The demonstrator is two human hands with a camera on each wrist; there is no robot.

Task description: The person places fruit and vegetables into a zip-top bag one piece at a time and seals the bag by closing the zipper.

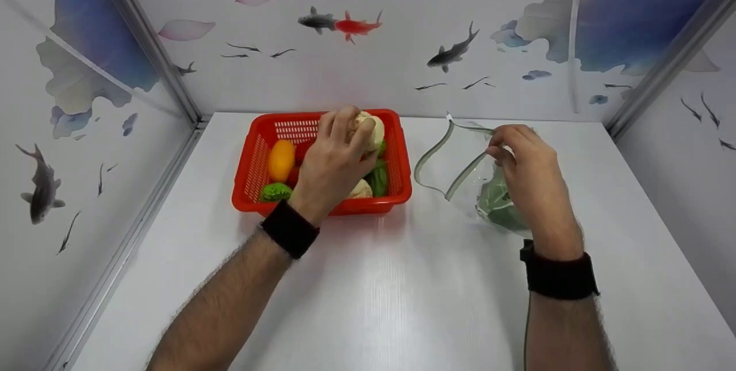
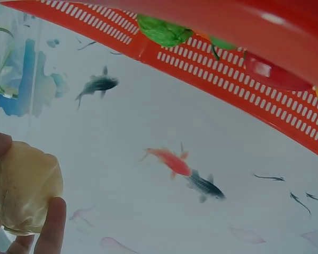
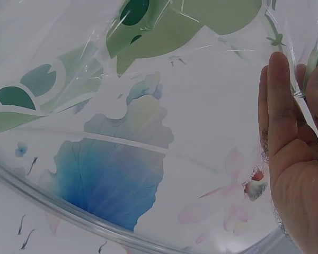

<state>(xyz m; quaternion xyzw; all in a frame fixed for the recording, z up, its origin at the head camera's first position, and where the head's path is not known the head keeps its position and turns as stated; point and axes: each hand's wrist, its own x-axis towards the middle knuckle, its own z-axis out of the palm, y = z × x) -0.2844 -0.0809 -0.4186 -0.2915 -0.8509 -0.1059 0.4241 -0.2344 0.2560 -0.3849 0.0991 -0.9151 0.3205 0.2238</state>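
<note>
The pale vegetable [image 2: 27,182] looks cream-coloured, rounded, lumpy and faintly creased.

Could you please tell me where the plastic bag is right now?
In the head view, the plastic bag is right of the red basket, pinched by the right hand.

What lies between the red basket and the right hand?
The head view shows a clear bag's green-edged rim, pinched by the right hand, reaching almost to the red basket over white tabletop.
</note>
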